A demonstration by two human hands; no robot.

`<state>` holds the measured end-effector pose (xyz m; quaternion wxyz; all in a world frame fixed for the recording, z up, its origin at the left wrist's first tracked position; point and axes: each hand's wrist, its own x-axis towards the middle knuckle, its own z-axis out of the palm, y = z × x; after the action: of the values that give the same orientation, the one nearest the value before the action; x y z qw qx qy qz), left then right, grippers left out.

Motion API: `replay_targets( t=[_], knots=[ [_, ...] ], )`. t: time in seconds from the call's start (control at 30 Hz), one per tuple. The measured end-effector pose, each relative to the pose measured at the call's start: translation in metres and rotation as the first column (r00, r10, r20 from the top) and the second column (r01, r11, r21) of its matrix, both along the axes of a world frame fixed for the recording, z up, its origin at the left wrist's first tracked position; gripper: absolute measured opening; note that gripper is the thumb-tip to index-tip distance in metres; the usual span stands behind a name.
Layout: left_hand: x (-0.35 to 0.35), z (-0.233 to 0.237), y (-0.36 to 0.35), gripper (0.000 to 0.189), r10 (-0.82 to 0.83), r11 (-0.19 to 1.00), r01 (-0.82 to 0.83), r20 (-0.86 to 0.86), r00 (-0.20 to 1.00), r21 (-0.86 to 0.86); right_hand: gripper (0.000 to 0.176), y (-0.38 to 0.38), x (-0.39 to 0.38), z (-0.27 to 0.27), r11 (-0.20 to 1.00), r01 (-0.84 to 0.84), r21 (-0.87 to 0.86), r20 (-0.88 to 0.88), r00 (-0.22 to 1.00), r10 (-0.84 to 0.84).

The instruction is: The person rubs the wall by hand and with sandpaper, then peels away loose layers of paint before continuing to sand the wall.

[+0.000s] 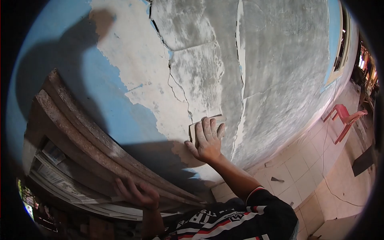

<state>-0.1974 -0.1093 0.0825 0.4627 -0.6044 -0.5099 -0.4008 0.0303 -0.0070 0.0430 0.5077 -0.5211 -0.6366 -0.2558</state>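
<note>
Sanding block (219,120), one, under right hand (208,142); left hand (136,194) grips frame (80,132).

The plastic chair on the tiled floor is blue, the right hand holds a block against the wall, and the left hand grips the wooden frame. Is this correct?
Not quite: the head view shows the plastic chair is pink, not blue. It stands on the tiled floor, the right hand holds a block against the wall, and the left hand grips the wooden frame.
</note>
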Motion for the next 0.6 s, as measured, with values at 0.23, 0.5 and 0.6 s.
replay_targets(
  t=[0.23,0.5,0.6],
  knots=[
    [0.023,0.054,0.006,0.036,-0.281,0.959,0.264,-0.221,0.934,-0.101,0.066,0.001,0.009,0.053,0.998,-0.054,0.043,-0.042,0.998,0.056],
    [0.066,0.149,0.012,0.037,-0.51,0.821,0.276,-0.422,0.75,-0.5,0.065,-0.003,0.014,0.009,0.998,-0.063,0.007,-0.018,0.998,0.063],
    [0.08,0.181,0.029,0.046,-0.502,0.84,0.218,-0.557,0.661,-0.497,0.065,-0.006,0.016,0.044,0.994,-0.099,-0.047,-0.017,0.995,0.098]
  ],
)
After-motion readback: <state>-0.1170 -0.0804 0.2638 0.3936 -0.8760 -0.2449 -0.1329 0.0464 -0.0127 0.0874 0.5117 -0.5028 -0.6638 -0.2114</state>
